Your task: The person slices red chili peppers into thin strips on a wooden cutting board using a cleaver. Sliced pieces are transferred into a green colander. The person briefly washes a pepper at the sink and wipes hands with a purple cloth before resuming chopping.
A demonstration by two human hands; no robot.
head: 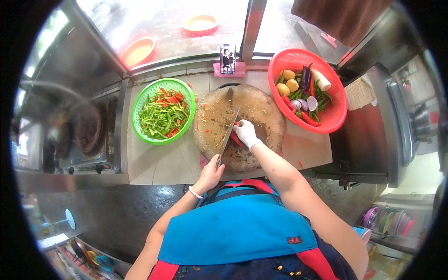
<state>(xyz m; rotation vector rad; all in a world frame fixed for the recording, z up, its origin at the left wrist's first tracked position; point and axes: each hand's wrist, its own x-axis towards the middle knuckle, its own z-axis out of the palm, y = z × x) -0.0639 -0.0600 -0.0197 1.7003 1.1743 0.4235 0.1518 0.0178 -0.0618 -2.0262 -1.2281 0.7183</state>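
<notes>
My bare left hand [211, 172] is closed on the handle of a kitchen knife [228, 132], its blade pointing away over a round wooden chopping block [266, 105]. My right hand [246, 133], in a white glove, holds a red chili pepper [236, 138] against the block just right of the blade. Seeds and small red bits lie scattered on the wood. Left of the block stands a green plastic basket [139, 138] with sliced green and red peppers. At the back right, a red plastic colander [336, 120] holds peeled potatoes, an eggplant, onion pieces, whole peppers and a white radish-like piece.
A smartphone [228, 60] leans upright on a pink support [240, 70] behind the block, by the window frame. Left of the tiled counter [164, 164] is a gas stove [91, 154]. A brown cloth [339, 17] hangs at the upper right. Dishes stand in a rack [388, 222] at the lower right.
</notes>
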